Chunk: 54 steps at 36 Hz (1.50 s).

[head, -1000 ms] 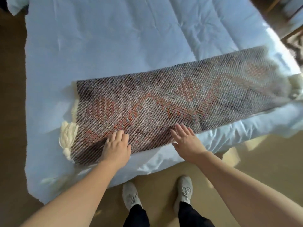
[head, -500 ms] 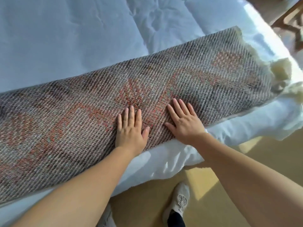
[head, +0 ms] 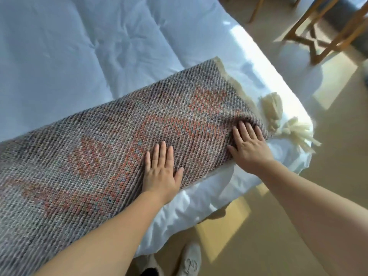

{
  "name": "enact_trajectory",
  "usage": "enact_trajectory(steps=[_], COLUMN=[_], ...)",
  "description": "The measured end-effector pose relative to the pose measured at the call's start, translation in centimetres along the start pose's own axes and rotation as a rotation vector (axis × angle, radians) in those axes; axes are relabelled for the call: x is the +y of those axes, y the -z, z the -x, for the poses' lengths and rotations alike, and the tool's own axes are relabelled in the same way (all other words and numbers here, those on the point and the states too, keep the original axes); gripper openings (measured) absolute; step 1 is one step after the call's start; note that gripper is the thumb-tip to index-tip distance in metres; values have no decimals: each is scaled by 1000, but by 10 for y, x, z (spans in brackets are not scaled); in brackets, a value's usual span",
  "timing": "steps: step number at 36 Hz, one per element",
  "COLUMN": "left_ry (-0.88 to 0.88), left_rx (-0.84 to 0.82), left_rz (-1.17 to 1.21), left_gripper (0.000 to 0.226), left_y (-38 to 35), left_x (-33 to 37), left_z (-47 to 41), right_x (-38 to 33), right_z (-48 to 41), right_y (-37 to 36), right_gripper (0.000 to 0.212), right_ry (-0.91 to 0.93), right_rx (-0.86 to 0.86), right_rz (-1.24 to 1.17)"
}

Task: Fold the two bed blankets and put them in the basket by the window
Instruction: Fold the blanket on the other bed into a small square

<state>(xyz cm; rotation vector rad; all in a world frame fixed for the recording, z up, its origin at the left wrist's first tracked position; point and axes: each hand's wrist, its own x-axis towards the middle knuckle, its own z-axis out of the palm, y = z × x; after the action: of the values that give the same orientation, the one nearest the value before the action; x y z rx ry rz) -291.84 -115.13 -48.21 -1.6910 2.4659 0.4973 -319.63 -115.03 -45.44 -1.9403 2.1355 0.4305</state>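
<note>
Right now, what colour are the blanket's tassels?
Cream tassels, clearest in the head view.

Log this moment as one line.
step: pressing folded blanket on bed | left hand: flat on blanket | right hand: flat near tassels

Blanket (head: pixel 103 148) on bed (head: pixel 59 56), hands (head: pixel 161 172) atop, chair (head: pixel 326 30) behind

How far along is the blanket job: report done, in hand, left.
Done: the woven blanket lies folded into a long strip on the white duvet. In hand: the left hand and right hand press flat on it, the right near the tasselled end. Left: folding it shorter, then the second blanket and the basket, neither in view.
</note>
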Motion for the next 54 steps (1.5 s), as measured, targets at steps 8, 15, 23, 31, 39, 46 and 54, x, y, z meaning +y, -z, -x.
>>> enact_trajectory(steps=[8,15,23,31,39,46,54], left_ry=[-79,-87,-101,139,514,719,838], left_rx=[25,2,202,25,33,-25,-155], left_rz=[46,-4,-73,113,260,338,376], left_gripper=[68,64,54,71,90,95,87], left_y=[31,30,-5,-1,7,19,53], left_x=[23,43,87,190,265,299,310], left_z=[-73,-114,-155,-190,-219,-221,-192], right_x=[6,6,24,61,54,32,34], right_z=[-61,-122,-175,-251,-296,-308,-297], right_y=[58,86,67,63,97,129,180], right_gripper=[63,67,77,82,81,26,11], right_ry=[30,79,263,500,653,609,623], right_rx=[-5,-110,-51,41,-8,9,-143], right_rz=[-45,-25,49,9,-239,-314,-353])
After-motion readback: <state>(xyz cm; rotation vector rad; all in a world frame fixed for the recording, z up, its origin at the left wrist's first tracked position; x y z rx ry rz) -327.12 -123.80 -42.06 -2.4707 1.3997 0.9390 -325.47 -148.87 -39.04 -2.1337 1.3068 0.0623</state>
